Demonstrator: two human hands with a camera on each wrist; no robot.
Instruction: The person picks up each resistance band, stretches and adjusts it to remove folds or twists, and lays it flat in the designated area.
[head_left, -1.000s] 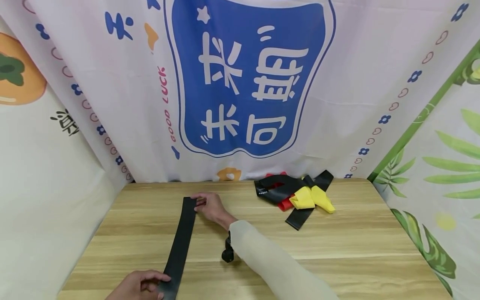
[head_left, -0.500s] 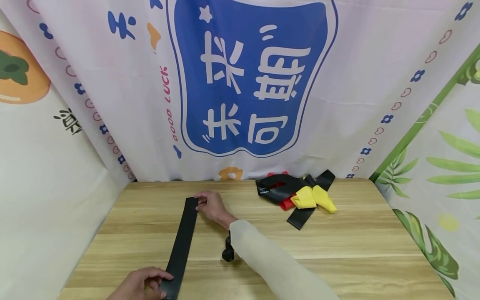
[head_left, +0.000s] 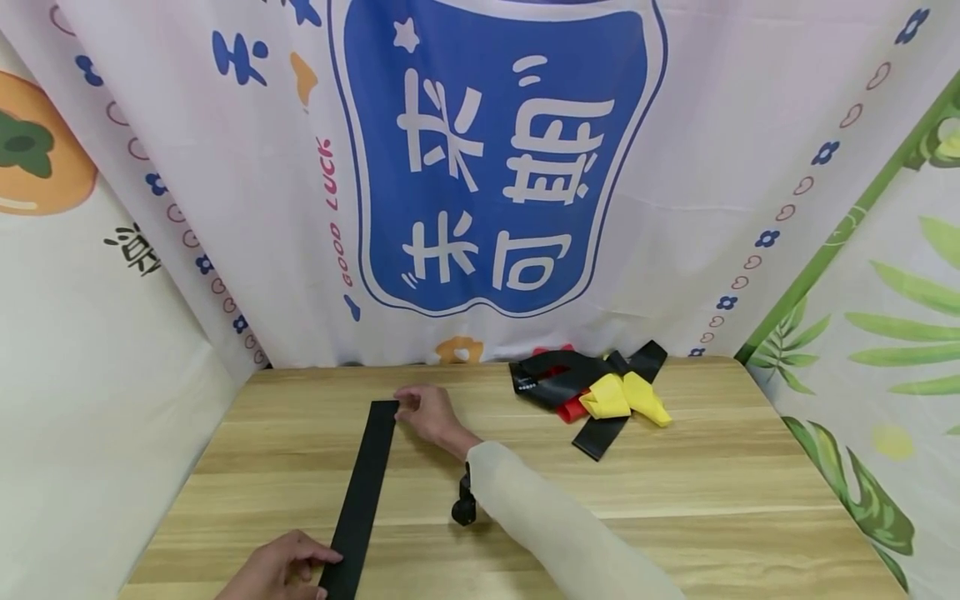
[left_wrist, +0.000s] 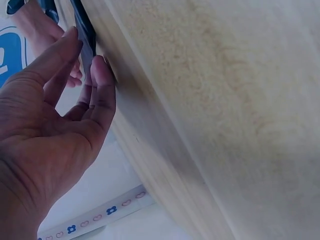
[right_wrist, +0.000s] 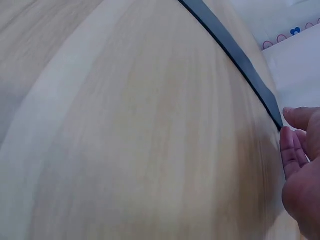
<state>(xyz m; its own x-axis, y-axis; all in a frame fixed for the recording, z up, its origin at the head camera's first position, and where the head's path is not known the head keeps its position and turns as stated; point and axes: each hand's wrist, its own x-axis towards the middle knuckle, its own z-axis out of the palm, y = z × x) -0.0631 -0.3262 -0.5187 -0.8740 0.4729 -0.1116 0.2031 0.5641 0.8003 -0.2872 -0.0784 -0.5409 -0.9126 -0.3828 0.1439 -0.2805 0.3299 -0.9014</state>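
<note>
A flat black resistance band [head_left: 363,487] lies lengthwise on the left half of the wooden table. At its near end my left hand [head_left: 276,567] pinches the left edge, the index fingertip on top. The left wrist view has the band [left_wrist: 86,32] between the fingertips of the left hand [left_wrist: 55,100]. My right hand [head_left: 431,414] is at the far right corner, fingers bent. In the right wrist view, the end of the band [right_wrist: 250,70] comes right up to the parted thumb and fingertips of the right hand [right_wrist: 305,155].
Toward the back right lies a pile of bands: a black band [head_left: 566,379] with white print, a yellow band [head_left: 609,396] and a red band [head_left: 572,408]. A printed curtain [head_left: 300,250] hangs along the table's back edge [head_left: 480,364]. A small black camera [head_left: 463,507] hangs under the right wrist.
The band's far end looks straighter and flatter than before. My right hand has shifted slightly right and its fingertips have eased off the corner. The left hand stays almost still.
</note>
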